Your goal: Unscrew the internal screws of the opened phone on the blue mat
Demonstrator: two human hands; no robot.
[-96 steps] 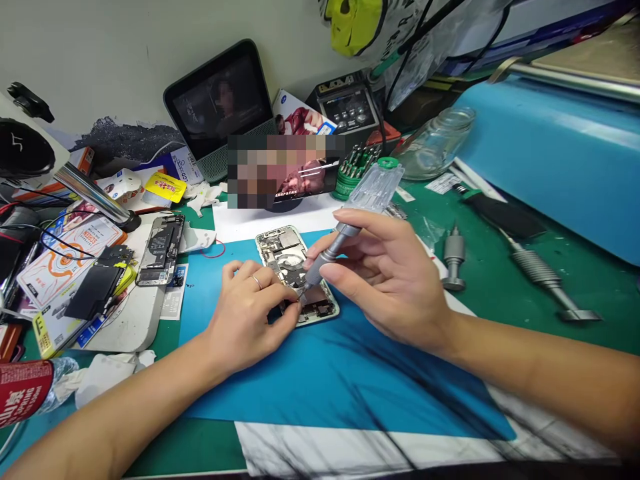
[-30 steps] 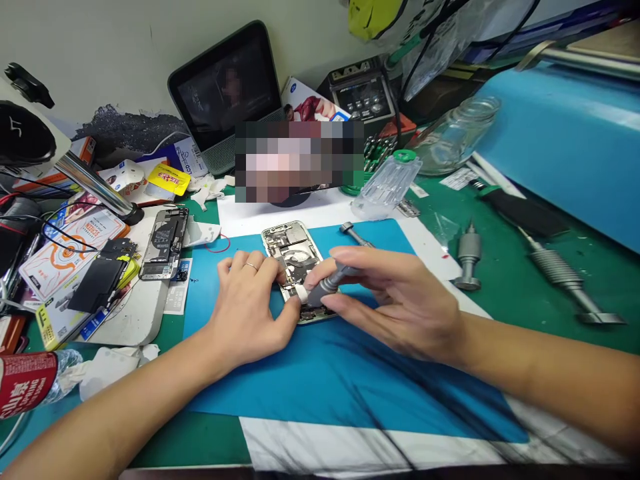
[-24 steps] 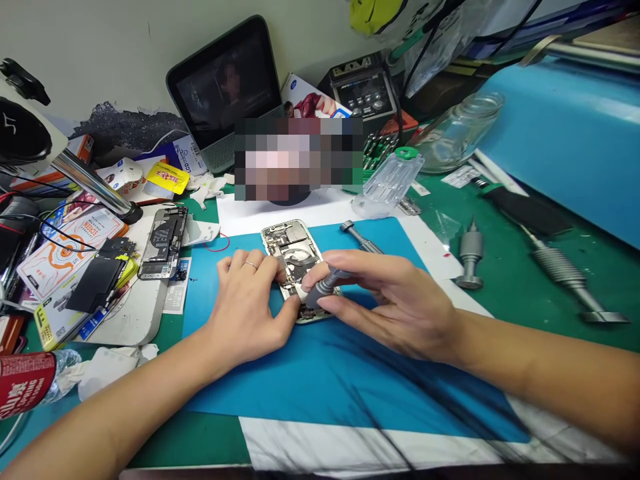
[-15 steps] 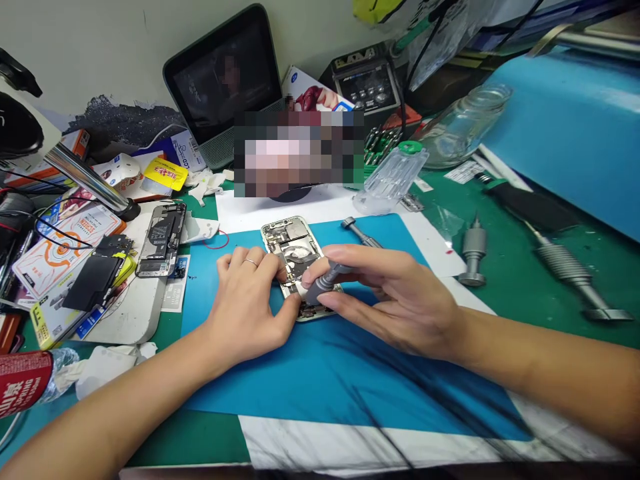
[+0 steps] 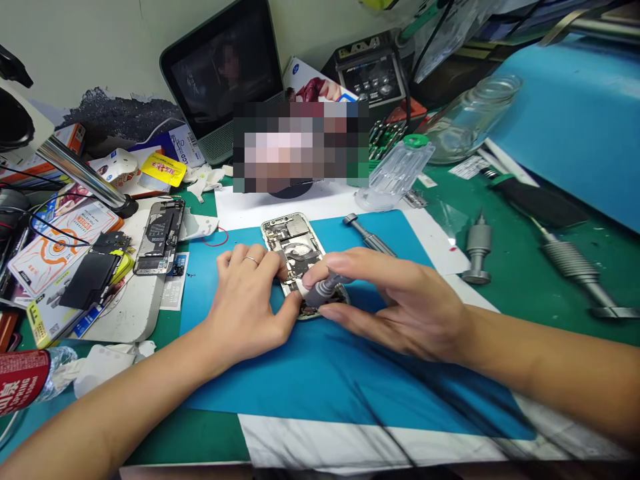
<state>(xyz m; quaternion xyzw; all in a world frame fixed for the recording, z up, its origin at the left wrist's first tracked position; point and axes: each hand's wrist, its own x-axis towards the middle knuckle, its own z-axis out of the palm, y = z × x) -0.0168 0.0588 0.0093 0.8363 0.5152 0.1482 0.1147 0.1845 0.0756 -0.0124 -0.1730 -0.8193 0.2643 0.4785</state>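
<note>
An opened phone [image 5: 292,243] with its insides bare lies on the blue mat [image 5: 320,373]. My left hand [image 5: 247,303], a ring on one finger, rests on the phone's left side with its fingers curled and pressed against the frame. My right hand [image 5: 395,303] pinches a short grey screwdriver [image 5: 324,289], its tip down on the phone's lower end. A second grey screwdriver [image 5: 369,236] lies loose on the mat just behind my right hand.
Another stripped phone [image 5: 159,236] and several parts lie on a white pad at left. Behind stand a small screen [image 5: 223,73], a clear plastic case [image 5: 397,175], a glass jar [image 5: 467,123] and a bit holder. Metal tools [image 5: 479,247] lie on the green mat at right.
My right hand swapped the long screwdriver for a short grey one; the long one now lies on the mat. Over the last second both hands stay on the phone's lower end.
</note>
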